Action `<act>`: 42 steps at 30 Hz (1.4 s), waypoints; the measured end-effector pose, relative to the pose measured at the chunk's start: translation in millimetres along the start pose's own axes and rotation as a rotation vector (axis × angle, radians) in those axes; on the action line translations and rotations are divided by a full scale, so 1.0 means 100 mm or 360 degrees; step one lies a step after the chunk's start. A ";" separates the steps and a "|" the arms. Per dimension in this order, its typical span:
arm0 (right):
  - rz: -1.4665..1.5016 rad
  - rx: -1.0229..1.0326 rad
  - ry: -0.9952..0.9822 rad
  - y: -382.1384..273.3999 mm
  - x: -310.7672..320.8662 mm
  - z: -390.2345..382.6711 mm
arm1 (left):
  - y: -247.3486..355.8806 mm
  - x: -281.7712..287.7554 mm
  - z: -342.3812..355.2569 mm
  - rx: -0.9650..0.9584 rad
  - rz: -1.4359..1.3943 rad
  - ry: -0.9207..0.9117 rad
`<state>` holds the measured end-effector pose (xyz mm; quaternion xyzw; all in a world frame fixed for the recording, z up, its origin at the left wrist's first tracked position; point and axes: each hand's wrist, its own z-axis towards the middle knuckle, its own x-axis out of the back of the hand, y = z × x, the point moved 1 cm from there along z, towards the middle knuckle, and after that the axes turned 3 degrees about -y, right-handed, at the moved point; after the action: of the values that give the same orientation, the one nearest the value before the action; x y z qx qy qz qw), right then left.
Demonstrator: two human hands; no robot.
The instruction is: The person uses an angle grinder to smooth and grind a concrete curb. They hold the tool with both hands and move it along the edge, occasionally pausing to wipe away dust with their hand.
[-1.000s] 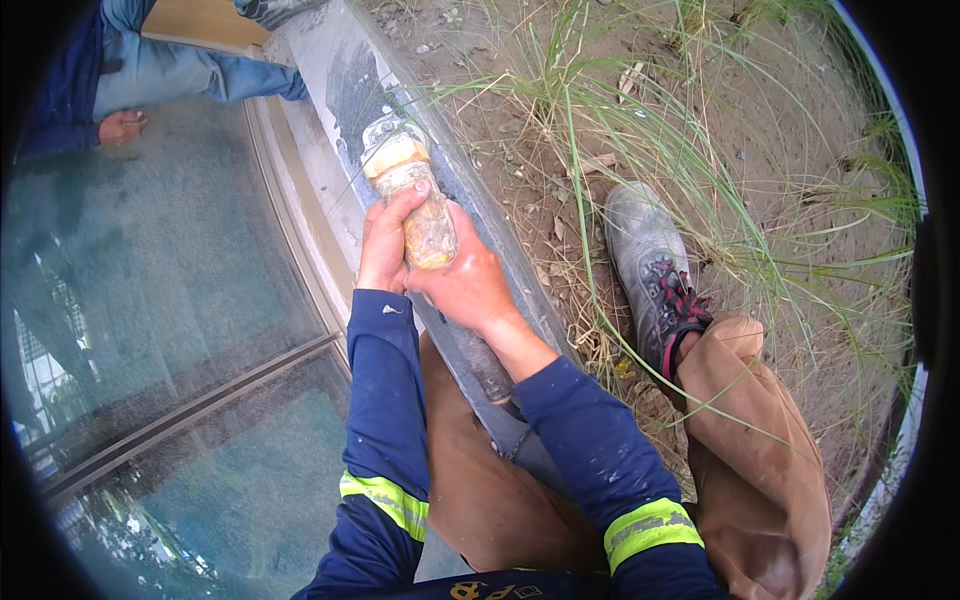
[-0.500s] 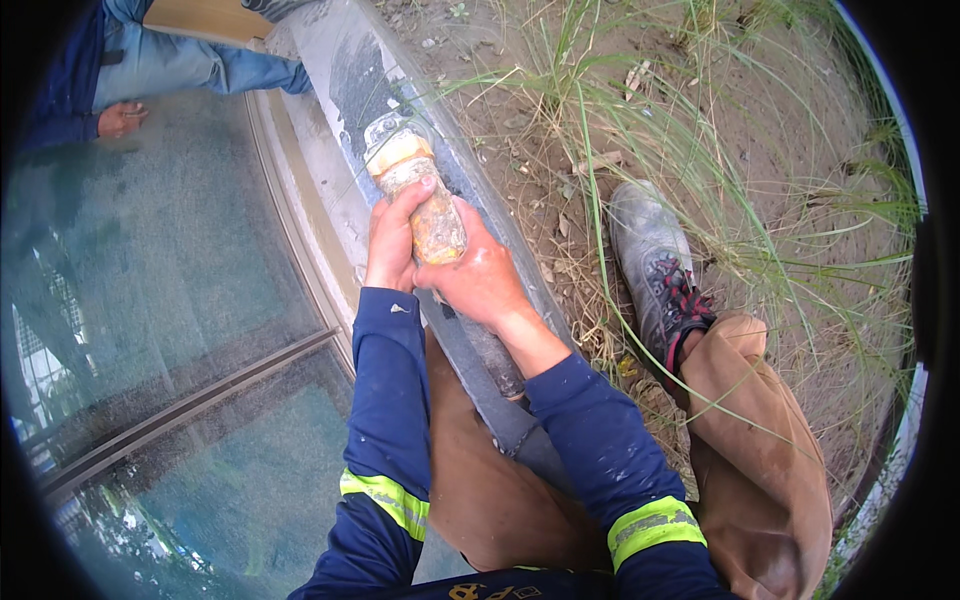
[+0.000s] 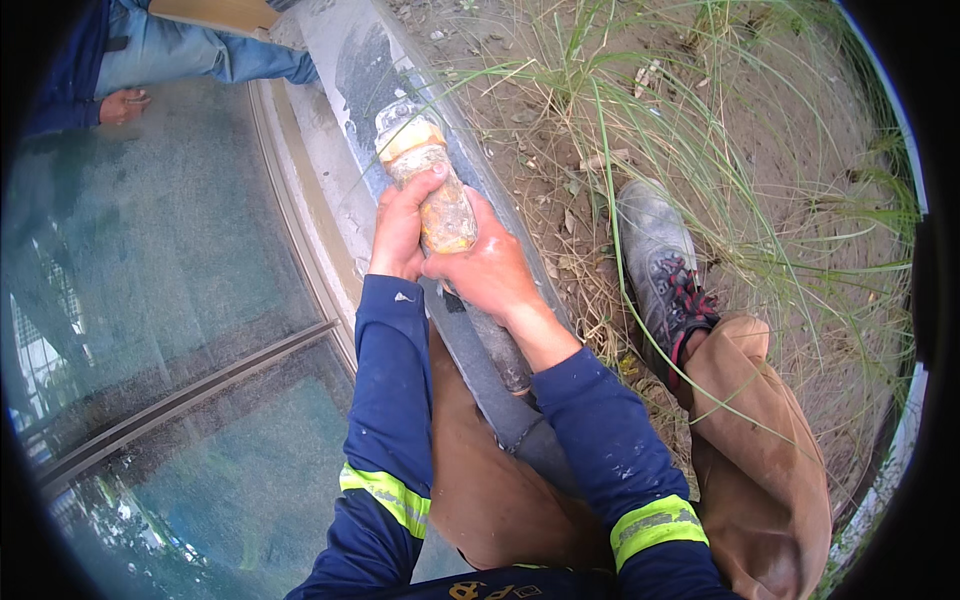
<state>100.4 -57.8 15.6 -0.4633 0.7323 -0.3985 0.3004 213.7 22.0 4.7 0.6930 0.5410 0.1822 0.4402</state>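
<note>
Both my hands are wrapped round a dust-caked, yellow-and-grey power tool, which looks like an angle grinder. Its metal head points away from me over the grey ledge. My left hand grips it from the left, thumb across the top of the body. My right hand closes on the right side and near end, its thumb meeting the left hand. The tool's underside and any disc are hidden. Beneath my right wrist shows a grey, dusty cylinder; whether it belongs to the tool I cannot make out.
Dusty window glass with a metal frame lies left of the ledge. At the far left, a co-worker's hand rests near the glass. Grass and soil lie on the right, with my shoe there.
The tool and both my hands have shifted slightly away from me and to the right. My grip stays the same.
</note>
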 end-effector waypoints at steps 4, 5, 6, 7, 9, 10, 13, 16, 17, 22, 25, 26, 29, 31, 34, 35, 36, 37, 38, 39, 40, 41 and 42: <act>0.0003 -0.0019 -0.0005 -0.01 0.00 -0.01 | 0.02 -0.01 -0.01 0.0007 0.0070 0.0000; -0.0007 -0.0045 -0.0006 -0.02 0.00 -0.01 | 0.02 -0.01 -0.01 0.0012 0.0086 0.0003; 0.0036 -0.0037 -0.0044 0.00 0.01 -0.01 | 0.02 -0.02 -0.03 -0.0008 0.0094 0.0023; 0.0080 -0.0027 -0.0082 0.02 0.03 0.01 | 0.01 -0.02 -0.04 -0.0030 0.0102 0.0043; 0.0092 -0.0015 -0.0079 0.04 0.05 0.01 | 0.00 -0.05 -0.05 -0.0038 0.0091 0.0035; 0.0060 -0.0018 -0.0041 0.03 0.05 -0.02 | -0.01 -0.05 -0.05 -0.0020 0.0071 0.0010; 0.0072 -0.0018 0.0004 0.06 0.06 -0.06 | -0.03 -0.09 -0.06 -0.0001 0.0064 -0.0015; 0.0084 -0.0031 -0.0080 0.04 0.12 -0.03 | -0.04 -0.10 -0.08 -0.0018 0.0034 0.0039; 0.0080 -0.0040 -0.0122 0.03 0.13 -0.03 | -0.05 -0.09 -0.08 -0.0025 0.0016 0.0066; -0.0027 -0.0023 -0.0041 0.03 0.09 -0.07 | -0.03 -0.07 -0.10 -0.0025 0.0051 0.0011; -0.0078 -0.0032 0.0003 0.04 0.07 -0.06 | -0.03 -0.07 -0.09 -0.0023 0.0070 -0.0027; -0.0107 -0.0043 0.0026 0.04 0.06 -0.06 | -0.02 -0.07 -0.09 -0.0016 0.0073 -0.0037; -0.0021 0.0021 0.0003 0.06 0.08 -0.07 | -0.02 -0.08 -0.11 0.0008 0.0080 0.0011; -0.0048 -0.0019 -0.0036 0.04 0.10 -0.10 | -0.04 -0.09 -0.15 -0.0006 0.0041 0.0022; 0.0017 -0.0007 -0.0031 0.04 0.08 -0.19 | -0.06 -0.08 -0.24 0.0017 0.0044 0.0009; 0.0055 0.0011 -0.0016 0.05 0.07 -0.25 | -0.06 -0.07 -0.28 0.0030 0.0053 -0.0004; -0.0021 0.0014 -0.0033 0.08 0.05 -0.33 | -0.11 -0.05 -0.38 0.0006 0.0011 0.0027; -0.0103 0.0026 -0.0037 0.11 0.04 -0.44 | -0.18 -0.04 -0.51 -0.0024 -0.0035 0.0043; -0.0177 0.0051 -0.0062 0.10 -0.02 -0.57 | -0.20 0.02 -0.66 -0.0071 -0.0073 0.0078; -0.0135 0.0096 -0.0089 0.11 -0.09 -0.70 | -0.23 0.15 -0.79 -0.0085 -0.0092 0.0068; -0.0170 0.0124 -0.0119 0.08 -0.16 -0.82 | -0.22 0.22 -0.94 -0.0123 -0.0120 0.0075; -0.0217 0.0143 -0.0136 0.07 -0.21 -0.94 | -0.25 0.27 -1.08 -0.0150 -0.0161 0.0071; -0.0264 0.0163 -0.0156 0.10 -0.27 -1.06 | -0.29 0.33 -1.22 -0.0179 -0.0202 0.0071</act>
<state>21.4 1.7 62.2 -0.5253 0.6546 -0.4357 0.3251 118.6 103.0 40.7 0.6274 0.5824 0.1994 0.4769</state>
